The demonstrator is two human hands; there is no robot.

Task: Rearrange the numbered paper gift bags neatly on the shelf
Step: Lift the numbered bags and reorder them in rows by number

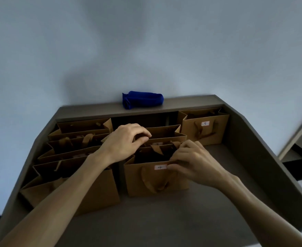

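Several brown paper gift bags stand upright on a grey shelf point(164, 220). The bag labelled 4 point(146, 179) stands in the middle front. My right hand point(191, 161) pinches its front top edge beside the white label. Behind it stands another bag point(164, 139) whose label is partly hidden; my left hand point(127, 139) curls its fingers over that bag's top edge. The bag labelled 5 point(205, 129) stands alone at the back right. A row of several bags point(75, 157) fills the left side, with my left forearm crossing over the front one.
A rolled blue cloth point(142, 99) lies on the raised back ledge point(191, 102) against the pale wall. Bare shelf surface shows in front of the bags and to the right. Another piece of furniture point(300, 139) appears at the far right edge.
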